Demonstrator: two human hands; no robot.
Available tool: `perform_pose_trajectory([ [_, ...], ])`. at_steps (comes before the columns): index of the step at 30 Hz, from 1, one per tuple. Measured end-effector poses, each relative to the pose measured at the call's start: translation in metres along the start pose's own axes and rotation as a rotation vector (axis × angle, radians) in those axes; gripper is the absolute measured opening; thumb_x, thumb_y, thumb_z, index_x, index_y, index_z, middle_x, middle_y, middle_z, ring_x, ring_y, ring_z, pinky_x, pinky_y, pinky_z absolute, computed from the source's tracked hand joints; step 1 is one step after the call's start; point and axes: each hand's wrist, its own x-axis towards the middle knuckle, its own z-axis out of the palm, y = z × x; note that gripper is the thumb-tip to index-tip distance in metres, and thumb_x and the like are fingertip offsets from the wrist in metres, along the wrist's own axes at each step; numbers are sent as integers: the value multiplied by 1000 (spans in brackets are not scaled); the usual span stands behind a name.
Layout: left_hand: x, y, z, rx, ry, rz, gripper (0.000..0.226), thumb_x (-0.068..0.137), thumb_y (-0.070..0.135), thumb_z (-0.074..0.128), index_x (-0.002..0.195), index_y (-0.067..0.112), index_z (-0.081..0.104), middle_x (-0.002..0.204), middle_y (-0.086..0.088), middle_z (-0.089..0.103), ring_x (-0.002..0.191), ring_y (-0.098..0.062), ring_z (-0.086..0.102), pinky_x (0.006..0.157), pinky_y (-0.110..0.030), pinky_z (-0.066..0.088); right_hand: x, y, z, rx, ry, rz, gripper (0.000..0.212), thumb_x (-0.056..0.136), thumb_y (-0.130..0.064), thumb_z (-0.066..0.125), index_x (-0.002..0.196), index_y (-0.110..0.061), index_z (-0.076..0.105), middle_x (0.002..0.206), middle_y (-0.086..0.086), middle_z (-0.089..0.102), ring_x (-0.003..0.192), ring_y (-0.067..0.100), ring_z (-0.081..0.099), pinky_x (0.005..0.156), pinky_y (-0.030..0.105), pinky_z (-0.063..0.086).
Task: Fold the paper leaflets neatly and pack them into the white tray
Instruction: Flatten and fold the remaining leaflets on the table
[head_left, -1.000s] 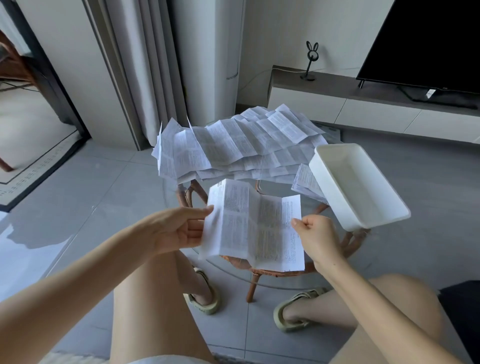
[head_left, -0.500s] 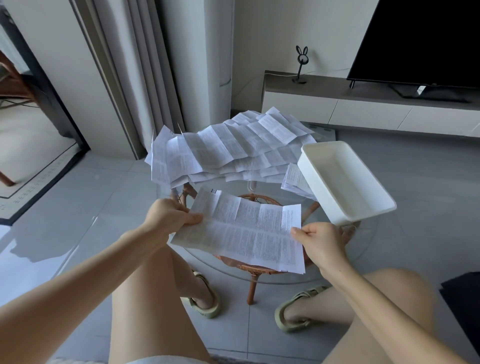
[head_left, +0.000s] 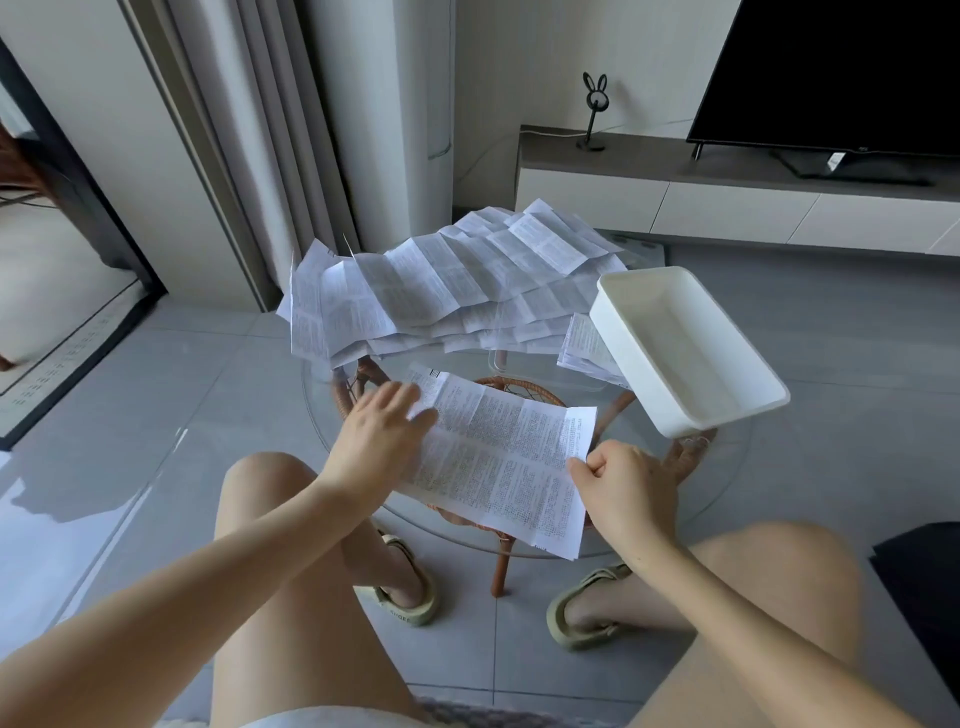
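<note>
One printed paper leaflet (head_left: 498, 457) lies spread on the round glass table (head_left: 727, 499) in front of me. My left hand (head_left: 382, 436) rests flat on its left end, fingers spread and blurred. My right hand (head_left: 623, 483) pinches the leaflet's right edge between thumb and fingers. A pile of unfolded, creased leaflets (head_left: 441, 291) covers the far side of the table. The white tray (head_left: 685, 348) stands at the right, with nothing in it; a few leaflets (head_left: 584, 345) stick out from under its left side.
The glass top sits on a rattan frame (head_left: 501, 566). My bare knees and sandalled feet are under and before the table. A low TV cabinet (head_left: 727, 197) with a black screen stands behind, curtains (head_left: 249, 156) at the left. Grey tiled floor surrounds the table.
The leaflet went from held upright in the air to lying flat on the glass. My left hand let go of its edge and now lies flat on the paper.
</note>
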Motion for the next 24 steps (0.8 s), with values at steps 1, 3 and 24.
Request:
perform_pose_trajectory([
  [1, 2, 1, -1, -23, -40, 46, 52, 43, -16, 81, 90, 6, 73, 91, -12, 66, 80, -29, 66, 59, -33, 55, 0, 1, 1, -7, 5, -15, 40, 91, -30, 56, 57, -16, 42, 67, 4, 62, 67, 27, 49, 56, 30, 28],
  [3, 3, 1, 0, -44, -96, 56, 57, 39, -18, 81, 90, 6, 75, 93, -7, 71, 79, -24, 71, 51, -28, 55, -1, 2, 2, -24, 9, -24, 33, 92, -32, 55, 64, -17, 48, 76, 4, 67, 73, 28, 56, 57, 29, 29],
  [24, 90, 52, -56, -427, -374, -131, 58, 89, 56, 51, 133, 17, 53, 129, 2, 57, 121, -13, 52, 101, -26, 39, 35, -21, -50, 323, -263, -133, 36, 69, -30, 83, 53, -21, 52, 37, -21, 46, 43, 2, 39, 51, 24, 31],
])
